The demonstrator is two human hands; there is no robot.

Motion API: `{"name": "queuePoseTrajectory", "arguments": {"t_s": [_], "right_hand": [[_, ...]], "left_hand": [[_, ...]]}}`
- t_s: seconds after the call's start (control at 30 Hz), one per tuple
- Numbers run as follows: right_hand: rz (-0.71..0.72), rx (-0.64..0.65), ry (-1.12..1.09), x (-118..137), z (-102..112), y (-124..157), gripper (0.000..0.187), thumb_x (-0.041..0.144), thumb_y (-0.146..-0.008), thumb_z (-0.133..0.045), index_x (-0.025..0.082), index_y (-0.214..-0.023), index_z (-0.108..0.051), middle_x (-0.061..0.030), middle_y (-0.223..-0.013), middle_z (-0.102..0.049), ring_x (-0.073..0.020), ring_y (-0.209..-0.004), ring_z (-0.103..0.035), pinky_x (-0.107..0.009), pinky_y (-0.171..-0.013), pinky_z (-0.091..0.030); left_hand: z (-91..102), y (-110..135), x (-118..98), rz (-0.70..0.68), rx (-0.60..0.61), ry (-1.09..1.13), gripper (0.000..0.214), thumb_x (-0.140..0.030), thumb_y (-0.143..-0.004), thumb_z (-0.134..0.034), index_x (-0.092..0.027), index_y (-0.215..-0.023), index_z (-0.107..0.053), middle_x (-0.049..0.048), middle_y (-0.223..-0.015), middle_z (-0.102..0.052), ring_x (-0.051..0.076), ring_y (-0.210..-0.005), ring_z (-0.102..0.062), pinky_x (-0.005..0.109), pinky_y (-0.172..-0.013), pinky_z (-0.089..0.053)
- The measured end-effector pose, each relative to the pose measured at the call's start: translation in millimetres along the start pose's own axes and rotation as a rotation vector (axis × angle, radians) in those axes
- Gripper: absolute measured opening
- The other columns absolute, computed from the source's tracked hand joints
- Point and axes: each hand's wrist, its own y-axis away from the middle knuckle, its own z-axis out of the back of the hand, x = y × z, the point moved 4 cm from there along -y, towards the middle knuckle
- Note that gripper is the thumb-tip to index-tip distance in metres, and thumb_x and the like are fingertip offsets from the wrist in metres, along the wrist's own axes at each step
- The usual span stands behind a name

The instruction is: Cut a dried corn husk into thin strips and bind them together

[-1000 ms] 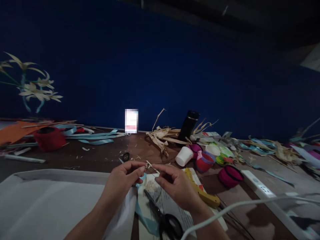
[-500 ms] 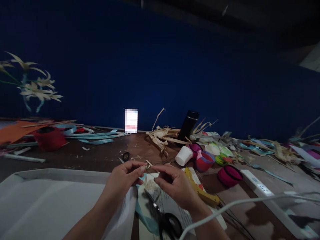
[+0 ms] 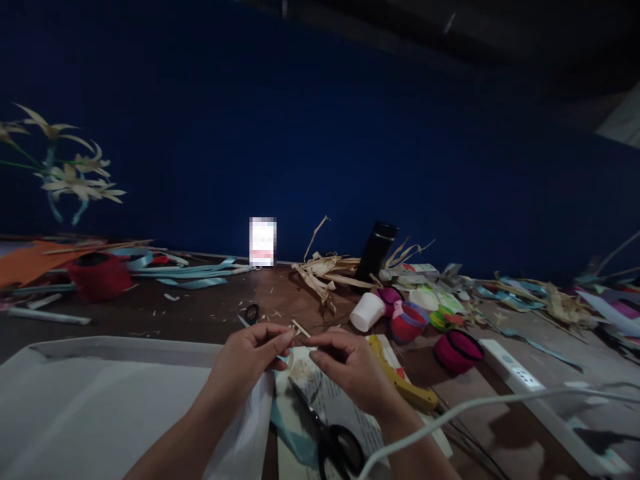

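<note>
My left hand (image 3: pixel 257 350) pinches something small and pale between thumb and forefinger; it is too small to name. Just to its right, my right hand (image 3: pixel 350 363) has its thumb and forefinger curled close together, and what lies between them is hard to make out. A short pale stick (image 3: pixel 301 328) shows just beyond the fingertips; whether it is touched is unclear. Below the hands, black-handled scissors (image 3: pixel 327 430) lie on a printed sheet (image 3: pixel 360 407). A pale dried scrap (image 3: pixel 303 367) rests near the blades, beside light blue material (image 3: pixel 295 437). Right of my right hand lies a yellow glue gun (image 3: pixel 413 393).
A white tray (image 3: pixel 100 400) fills the left front. A white cable (image 3: pixel 480 403) crosses my right forearm near a power strip (image 3: pixel 523 377). Behind are a white cup (image 3: pixel 367 312), tape rolls, dried husks (image 3: pixel 330 270), a black bottle (image 3: pixel 377 250) and blue ribbons (image 3: pixel 200 272).
My right forefinger has drawn back a little to the right, away from the left fingertips, and its thumb has come nearer to it. More of the pale stick shows. My left hand stays almost still.
</note>
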Motion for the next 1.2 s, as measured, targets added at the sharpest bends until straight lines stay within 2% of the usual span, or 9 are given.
{"name": "queuePoseTrajectory", "arguments": {"t_s": [0.37,0.57,0.83,0.97,1.07,1.2], "right_hand": [[-0.028,-0.005,-0.009,1.0,-0.7,-0.3,0.016,0.025,-0.078,-0.06,0.02,-0.089,-0.07,-0.002,-0.077,-0.058,-0.0125,-0.071,-0.051,-0.023,-0.063,-0.039],[-0.147,0.033,-0.224,-4.0,-5.5,-0.1,0.032,0.026,-0.075,-0.061,0.02,-0.106,-0.063,0.0039,-0.062,-0.044,-0.0076,-0.053,-0.034,-0.019,-0.047,-0.027],[-0.123,0.05,-0.21,-4.5,-7.0,0.6,0.026,0.029,-0.075,-0.061,0.019,-0.098,-0.067,0.0031,-0.06,-0.042,-0.0077,-0.053,-0.031,-0.02,-0.047,-0.024],[-0.131,0.074,-0.265,-8.0,-8.2,0.2,0.029,0.029,-0.075,-0.062,0.019,-0.102,-0.066,0.0031,-0.061,-0.042,-0.0071,-0.054,-0.032,-0.019,-0.047,-0.025],[-0.134,0.069,-0.32,-10.1,-8.7,-0.2,0.033,0.029,-0.074,-0.064,0.02,-0.105,-0.064,0.0031,-0.063,-0.044,-0.0066,-0.054,-0.035,-0.018,-0.047,-0.028],[-0.149,0.054,-0.261,-9.6,-7.6,-0.6,0.029,0.029,-0.074,-0.063,0.018,-0.101,-0.066,0.0029,-0.061,-0.049,-0.0069,-0.053,-0.039,-0.019,-0.048,-0.031]], "left_hand": [[4.6,-5.6,7.9,-0.03,0.043,-0.039,0.035,-0.042,-0.067,-0.066,-0.014,-0.087,-0.066,0.004,-0.073,-0.063,0.011,-0.059,-0.055,0.022,-0.057,-0.046],[4.5,-5.3,7.5,-0.08,0.046,-0.064,0.033,-0.042,-0.069,-0.065,-0.014,-0.087,-0.066,0.0041,-0.074,-0.063,0.012,-0.061,-0.055,0.023,-0.058,-0.047],[3.9,-2.5,1.0,-0.126,0.027,-0.154,0.032,-0.042,-0.069,-0.063,-0.015,-0.086,-0.067,0.005,-0.078,-0.066,0.013,-0.058,-0.056,0.023,-0.056,-0.046],[4.7,-0.2,-2.2,-0.168,-0.006,-0.211,0.03,-0.042,-0.071,-0.061,-0.017,-0.087,-0.067,0.0054,-0.087,-0.067,0.013,-0.059,-0.058,0.024,-0.057,-0.047],[4.9,1.8,-3.5,-0.172,-0.027,-0.222,0.03,-0.041,-0.071,-0.061,-0.017,-0.087,-0.067,0.005,-0.085,-0.068,0.013,-0.057,-0.058,0.025,-0.057,-0.046],[1.7,4.2,-6.4,-0.187,0.0,-0.207,0.027,-0.04,-0.07,-0.062,-0.018,-0.086,-0.068,0.0045,-0.084,-0.069,0.014,-0.061,-0.059,0.024,-0.058,-0.047]]}}
